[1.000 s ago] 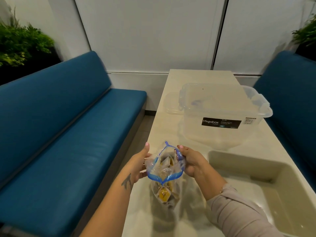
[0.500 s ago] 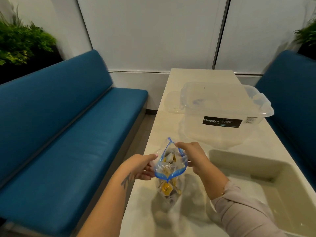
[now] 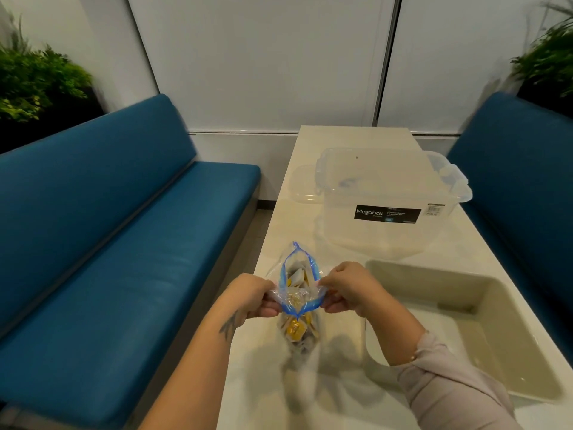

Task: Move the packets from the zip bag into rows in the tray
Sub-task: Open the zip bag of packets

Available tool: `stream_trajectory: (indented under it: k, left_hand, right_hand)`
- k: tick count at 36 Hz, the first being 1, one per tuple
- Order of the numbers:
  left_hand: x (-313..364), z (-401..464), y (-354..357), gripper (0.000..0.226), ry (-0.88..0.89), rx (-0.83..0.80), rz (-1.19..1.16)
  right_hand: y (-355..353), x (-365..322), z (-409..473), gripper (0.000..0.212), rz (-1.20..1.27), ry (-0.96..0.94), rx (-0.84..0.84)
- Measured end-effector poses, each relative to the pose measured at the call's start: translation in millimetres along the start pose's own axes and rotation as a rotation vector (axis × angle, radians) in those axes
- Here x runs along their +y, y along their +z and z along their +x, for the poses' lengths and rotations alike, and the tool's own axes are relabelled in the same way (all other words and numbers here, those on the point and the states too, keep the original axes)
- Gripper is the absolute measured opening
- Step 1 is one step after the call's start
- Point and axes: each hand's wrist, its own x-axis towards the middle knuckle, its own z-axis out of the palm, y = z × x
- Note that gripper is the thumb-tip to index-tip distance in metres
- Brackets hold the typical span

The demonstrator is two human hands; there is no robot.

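Both hands pinch the clear blue-zippered plastic zip bag point(image 3: 298, 293) over the pale desk point(image 3: 350, 141): left hand point(image 3: 254, 294) and right hand point(image 3: 352, 288) on opposite lips. Spread the mouth evenly and wide so the yellow and white packets point(image 3: 294, 328) lift out cleanly toward the empty beige rectangular tray point(image 3: 483, 283) just beside it.

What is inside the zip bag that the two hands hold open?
Inside the bag lie packets, some yellow, some pale. The left hand and right hand pinch its mouth apart. The clear plastic blurs the lower packets, so their number cannot be told.
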Motion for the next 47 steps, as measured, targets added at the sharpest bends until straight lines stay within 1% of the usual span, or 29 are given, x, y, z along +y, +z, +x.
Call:
stream_trajectory:
  k: [3, 7, 12, 15, 17, 19, 22, 24, 27, 31, 35, 37, 39, 41, 44, 45, 47]
  left_hand:
    - [-9.5, -3.4, 5.1, 0.019, 0.047, 0.007, -0.235]
    - [-19.9, -10.1, 13.9, 0.018, 0.024, -0.055, -0.559]
    - [-34.4, -9.2, 22.6, 0.024, -0.042, -0.164, -0.985]
    - [-39.3, -5.9, 28.5, 0.027, -0.051, -0.167, -1.183]
    - [-41.3, -5.1, 31.2, 0.032, -0.053, -0.144, -1.279]
    - [-41.6, -6.0, 33.2, 0.032, -0.059, -0.121, -1.331]
    - [-41.6, -6.3, 34.5, 0.032, -0.074, -0.118, -1.403]
    - [-43.3, -3.9, 32.8, 0.034, -0.082, -0.135, -1.426]
    - [-48.5, 2.3, 29.2, 0.032, -0.124, -0.155, -1.419]
    - [-52.2, -0.4, 26.3, 0.031, -0.135, -0.192, -1.278]
    - [-59.3, 4.4, 20.9, 0.035, -0.162, -0.219, -1.175]
    - [-63.8, 10.4, 17.3, 0.032, -0.178, -0.216, -1.145]
    - [-65.7, 14.0, 13.9, 0.024, -0.188, -0.208, -1.108]
    - [-65.5, 16.8, 11.1, 0.027, -0.199, -0.190, -1.068]
    - [-64.4, 20.1, 7.1, 0.023, -0.210, -0.195, -0.970]
    - [-64.6, 21.6, 6.7, 0.027, -0.205, -0.192, -0.928]
    - [-62.8, 20.3, 6.5, 0.042, -0.185, -0.179, -0.823]
  right_hand:
    - [0.2, 8.8, -0.8, 0.011, 0.130, 0.003, 0.022]
    - [5.5, 24.8, 0.3, 0.010, 0.301, 0.012, 0.072]
    - [16.6, 43.0, 4.4, 0.010, 0.471, -0.032, 0.156]
    - [23.7, 47.9, 2.5, 0.013, 0.552, -0.052, 0.205]
    - [26.7, 48.7, 0.3, 0.014, 0.580, -0.055, 0.241]
    - [29.3, 48.1, -0.7, 0.014, 0.624, -0.049, 0.261]
    - [33.7, 44.9, -0.9, 0.016, 0.726, -0.007, 0.242]
    - [36.4, 41.0, -2.2, 0.016, 0.812, 0.033, 0.193]
    - [38.3, 36.7, -3.4, 0.020, 0.989, 0.103, 0.128]
    - [40.5, 32.5, -3.9, 0.020, 1.137, 0.183, 0.093]
    - [41.2, 27.6, -8.6, 0.022, 1.233, 0.251, 0.045]
    - [42.5, 27.0, -9.5, 0.026, 1.259, 0.277, 0.024]
    - [44.6, 27.4, -8.4, 0.030, 1.250, 0.293, 0.031]
    - [47.7, 30.2, -6.9, 0.033, 1.196, 0.287, 0.027]
    - [52.2, 33.6, -6.6, 0.034, 1.046, 0.256, 0.037]
    - [53.6, 35.0, -5.6, 0.033, 0.987, 0.241, 0.059]
    - [55.9, 37.3, -1.0, 0.029, 0.897, 0.214, 0.112]
